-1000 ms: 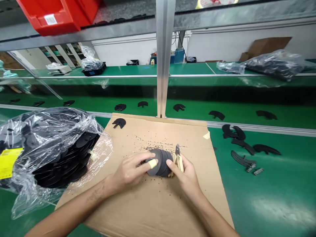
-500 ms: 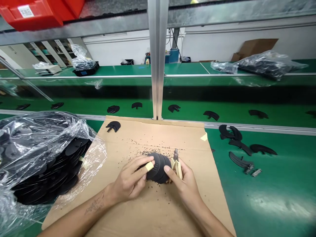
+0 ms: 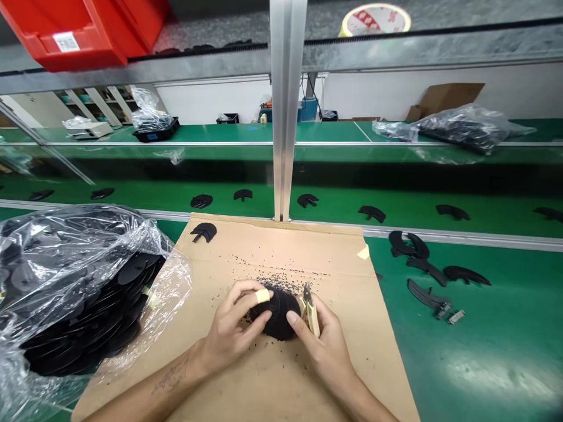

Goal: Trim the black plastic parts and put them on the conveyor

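Observation:
Between my hands, above the cardboard sheet (image 3: 334, 363), is a small group of round black plastic discs (image 3: 281, 316), overlapping one another. My left hand (image 3: 237, 322) grips their left side with thumb and fingers; yellow tape wraps one fingertip. On the right side, the thumb of my right hand (image 3: 323, 337) presses on the discs. That same hand also keeps a pair of nippers (image 3: 310, 310) with pale yellow handles, jaws pointing up and away. Tiny black scraps (image 3: 281, 278) lie scattered on the cardboard behind and around the discs.
A clear plastic bag (image 3: 88, 234) full of black discs lies at the left. Curved black parts (image 3: 426, 269) rest on the green table at right; more sit along the green strip behind the aluminium post (image 3: 285, 117). Overhead are a red bin (image 3: 83, 29) and a tape roll (image 3: 376, 20).
The discs have turned and tilted a little between my hands, and my left thumb now lies across their face. The head view has tipped up, bringing the tape roll into sight.

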`<state>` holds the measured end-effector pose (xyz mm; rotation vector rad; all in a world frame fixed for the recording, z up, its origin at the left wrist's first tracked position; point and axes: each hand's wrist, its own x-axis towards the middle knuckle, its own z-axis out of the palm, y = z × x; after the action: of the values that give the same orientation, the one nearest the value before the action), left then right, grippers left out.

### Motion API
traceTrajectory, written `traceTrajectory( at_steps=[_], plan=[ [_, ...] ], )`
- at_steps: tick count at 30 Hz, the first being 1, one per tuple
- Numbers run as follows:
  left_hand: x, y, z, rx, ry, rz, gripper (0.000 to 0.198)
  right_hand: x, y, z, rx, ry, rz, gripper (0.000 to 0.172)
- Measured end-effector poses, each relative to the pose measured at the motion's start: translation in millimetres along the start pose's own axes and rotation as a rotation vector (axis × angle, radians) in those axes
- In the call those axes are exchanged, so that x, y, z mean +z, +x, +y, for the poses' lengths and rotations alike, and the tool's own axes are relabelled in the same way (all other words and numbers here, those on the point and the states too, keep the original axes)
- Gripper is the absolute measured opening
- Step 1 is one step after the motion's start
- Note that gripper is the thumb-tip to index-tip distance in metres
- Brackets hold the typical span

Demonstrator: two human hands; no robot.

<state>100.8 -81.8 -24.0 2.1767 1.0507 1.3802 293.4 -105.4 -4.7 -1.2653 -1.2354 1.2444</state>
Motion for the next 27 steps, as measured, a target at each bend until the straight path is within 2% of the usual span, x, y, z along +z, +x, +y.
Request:
traceTrajectory(
  at_steps=[3, 6, 8, 11, 15, 17, 19, 21, 27],
  plan=[
    [1.0, -1.8, -1.4, -0.235, -0.126, -0.015, 0.049, 0.7, -2.1, -1.0, -0.034, -0.006, -0.006, 0.029],
    [1.3, 0.0, -3.8, -0.465, -0.455, -0.177, 0.035, 1.9, -4.8, -1.6, -0.09, -0.033, 0.009, 0.025],
    [0.1, 2.2, -4.7, -0.568, -0.631, -0.277, 0.026, 2.2, -6.2, -0.6, -0.125, -0.079, 0.026, 0.022],
    [-4.5, 5.1, -3.9, -0.647, -0.678, -0.297, 0.03, -0.3, -5.5, 2.3, -0.182, -0.142, 0.004, 0.019],
    [-12.5, 7.5, -0.6, -0.607, -0.506, -0.372, 0.024, -8.9, 0.0, 5.1, -0.284, -0.219, -0.032, 0.014],
    [-15.2, 7.6, 0.6, -0.491, -0.354, -0.419, 0.016, -12.2, 2.5, 4.6, -0.331, -0.283, -0.082, 0.018],
    [-16.3, 6.8, 1.0, -0.364, -0.252, -0.427, 0.013, -13.0, 3.9, 2.7, -0.372, -0.349, -0.165, 0.012],
    [-15.8, 5.4, 1.5, -0.298, -0.246, -0.397, 0.017, -10.9, 4.0, 0.5, -0.405, -0.377, -0.209, 0.004],
    [-11.2, 2.2, 4.8, -0.422, -0.47, -0.244, 0.028, -0.2, -1.5, -1.0, -0.476, -0.27, -0.139, 0.01]
  ],
)
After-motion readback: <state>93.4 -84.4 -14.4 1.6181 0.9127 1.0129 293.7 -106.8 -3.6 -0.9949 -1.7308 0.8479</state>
